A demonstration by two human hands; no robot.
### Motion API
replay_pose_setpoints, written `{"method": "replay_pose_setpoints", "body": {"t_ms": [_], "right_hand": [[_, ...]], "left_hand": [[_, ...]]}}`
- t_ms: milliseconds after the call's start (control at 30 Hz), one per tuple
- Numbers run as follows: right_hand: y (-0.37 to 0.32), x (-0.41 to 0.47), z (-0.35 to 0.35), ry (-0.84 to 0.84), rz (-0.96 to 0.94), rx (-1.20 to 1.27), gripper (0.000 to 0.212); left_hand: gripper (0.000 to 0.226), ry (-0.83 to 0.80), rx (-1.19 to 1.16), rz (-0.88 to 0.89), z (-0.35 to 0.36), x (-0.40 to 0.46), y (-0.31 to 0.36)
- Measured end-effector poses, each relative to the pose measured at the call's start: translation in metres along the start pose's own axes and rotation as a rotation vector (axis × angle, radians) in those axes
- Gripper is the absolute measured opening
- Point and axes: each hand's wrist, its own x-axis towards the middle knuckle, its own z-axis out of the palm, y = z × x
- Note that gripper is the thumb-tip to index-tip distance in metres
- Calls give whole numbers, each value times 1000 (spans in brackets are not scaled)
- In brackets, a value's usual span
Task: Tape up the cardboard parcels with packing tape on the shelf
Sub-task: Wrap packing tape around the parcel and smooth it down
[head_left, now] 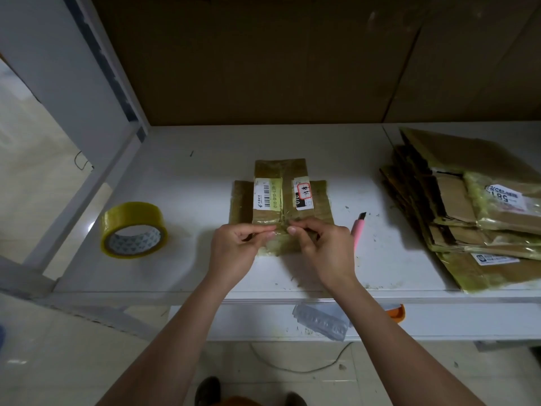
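Observation:
A small flattened cardboard parcel (279,194) with white labels and yellowish tape lies in the middle of the white shelf (205,177). My left hand (237,249) and my right hand (325,247) meet at its near edge, each pinching the taped flap there between thumb and fingertips. A roll of yellowish packing tape (133,230) lies flat on the shelf to the left of my hands. A pink utility knife (359,228) lies just right of my right hand, partly hidden by it.
A pile of several flattened, taped cardboard parcels (468,212) fills the shelf's right end. Brown cardboard sheets (263,60) line the back. A shelf post (117,92) stands at the left. Below the shelf edge lie a clear plastic tray (320,320) and an orange object (396,313).

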Motion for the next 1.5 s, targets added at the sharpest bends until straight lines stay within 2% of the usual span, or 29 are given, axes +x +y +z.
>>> {"method": "replay_pose_setpoints", "body": {"t_ms": [267,400,500,567,667,733,833,933,1000,1067,1133,1233,1333,1433,1500], "right_hand": [[8,5,-8,-88,-31,53,19],[10,7,-17,-173,-14,58,27],[8,14,-33,-261,79,81,40],[3,22,-42,-256,173,108,32],[1,37,-42,-139,249,37,28],[-2,46,-37,-139,307,51,34],[-5,56,-30,-241,403,202,45],[-11,61,-29,-295,315,149,43],[-20,62,-37,-277,223,177,60],[-31,61,-49,-245,161,362,84],[-43,60,-62,-236,104,535,94],[-52,56,-72,-268,84,561,85],[-45,49,-63,-324,116,490,72],[-29,47,-54,-254,118,489,63],[-23,48,-55,-297,101,526,61]], "left_hand": [[24,-84,3,-60,-10,1,4],[28,-191,3,-97,-18,0,9],[42,-282,-107,-175,-34,4,19],[52,-191,-83,-230,-40,11,24],[44,-54,25,-282,-36,22,31],[39,-88,30,-335,-30,27,36],[34,-202,33,-369,-25,30,37],[33,-223,-17,-314,-19,30,38],[43,-174,-87,-211,-18,29,43],[50,-71,-208,-71,-23,34,51],[46,-33,-328,58,-30,41,59],[47,-88,-450,39,-37,39,67],[61,-126,-299,-54,-31,31,60],[51,-145,-284,-19,-23,27,52],[51,-136,-335,36,-22,28,51]]}}
